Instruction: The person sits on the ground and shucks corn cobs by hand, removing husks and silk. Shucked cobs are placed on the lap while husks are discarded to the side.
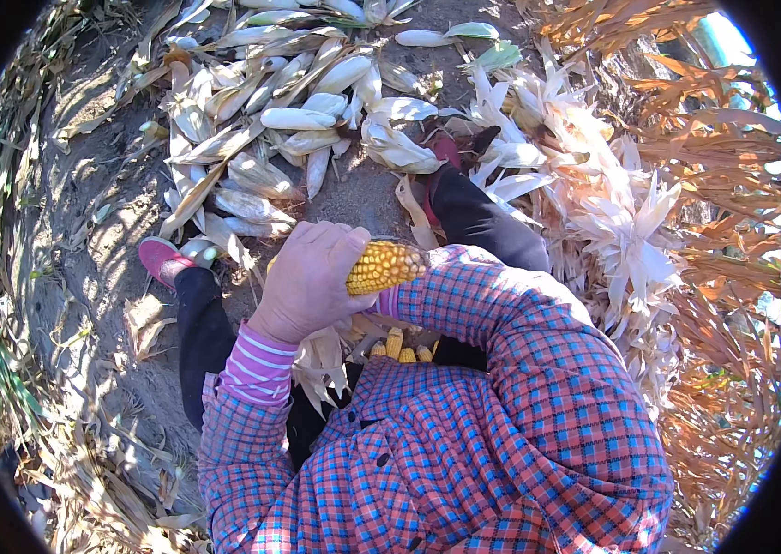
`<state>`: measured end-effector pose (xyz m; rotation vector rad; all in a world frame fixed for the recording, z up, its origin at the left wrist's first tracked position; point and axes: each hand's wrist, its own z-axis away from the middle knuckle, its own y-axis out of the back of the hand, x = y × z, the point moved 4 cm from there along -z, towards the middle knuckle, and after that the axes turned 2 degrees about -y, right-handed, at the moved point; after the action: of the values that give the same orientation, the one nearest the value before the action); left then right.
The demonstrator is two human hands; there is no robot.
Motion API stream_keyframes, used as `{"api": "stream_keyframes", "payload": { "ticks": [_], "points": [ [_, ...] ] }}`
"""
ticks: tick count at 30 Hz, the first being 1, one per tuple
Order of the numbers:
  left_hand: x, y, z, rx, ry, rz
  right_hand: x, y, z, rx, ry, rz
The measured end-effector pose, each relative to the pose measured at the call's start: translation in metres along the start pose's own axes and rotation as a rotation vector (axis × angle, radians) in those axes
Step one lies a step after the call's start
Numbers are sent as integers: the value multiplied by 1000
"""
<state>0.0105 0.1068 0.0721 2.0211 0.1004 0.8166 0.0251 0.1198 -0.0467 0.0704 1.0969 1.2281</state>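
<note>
My left hand [314,280] is wrapped around a husked ear of yellow corn [385,266], its kernels bare and its dark tip pointing right. My right arm reaches in from the right, and the striped cuff [388,303] of its sleeve ends just under the ear. Behind the ear and my left hand, my right hand is almost wholly hidden, so its grip does not show. Pale dry husk [321,363] hangs below my hands. Between my legs, close to the checked shirt, lie several bare yellow ears [395,342].
Ahead lies a heap of unhusked ears [293,121] on bare soil [113,187]. Stripped husks [629,221] are piled at my right, beside standing dry cornstalks [730,242]. More dry stalks [3,291] line the left edge. My pink shoe [165,261] rests left of the heap.
</note>
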Motion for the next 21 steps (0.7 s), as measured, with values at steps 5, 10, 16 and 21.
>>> {"api": "stream_keyframes", "payload": {
  "ticks": [5, 10, 16, 21],
  "points": [
    [-58, 15, 34, 577, 687, 769, 14, -1, -12, 74, -27, 329],
    [-120, 29, 70, 1167, 930, 1396, -2, 34, 0, 127, 413, -118],
    [-161, 42, 95, 1375, 976, 1203, -31, 34, 45, -86, 571, 12],
    [-141, 25, 82, 1249, 973, 1119, 126, 209, 70, 1105, 345, -1362]
  ]
}}
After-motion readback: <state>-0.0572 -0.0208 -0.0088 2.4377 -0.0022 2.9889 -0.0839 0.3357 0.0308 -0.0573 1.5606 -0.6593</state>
